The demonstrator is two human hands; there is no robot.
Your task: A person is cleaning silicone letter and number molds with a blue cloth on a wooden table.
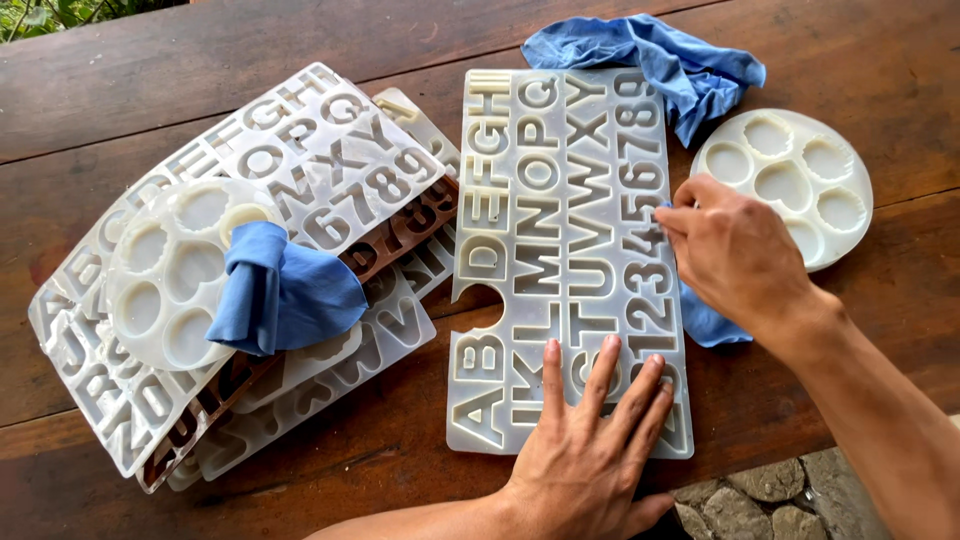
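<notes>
Now, from the head camera, we are counting one flat translucent letter-and-number mould (560,250) lying alone on the wooden table (150,60), plus a fanned pile of moulds (330,180) at the left; how many sheets are stacking there we cannot tell, since they are overlapping. We are seeing two round flower-cavity moulds, one (165,270) on the pile and one (800,170) at the right. Blue cloths are numbering three: one (285,295) draped on the pile, one (660,60) crumpled beyond the single mould, and one (710,325) mostly hiding under our right hand (735,255). That hand is curling, fingertips pinching the cloth against the mould's right edge. Our left hand (590,440) is lying open and flat, fingers spread, pressing the mould's near end. The mould's long axis is running away from us, its near-right corner covered by our fingers.
</notes>
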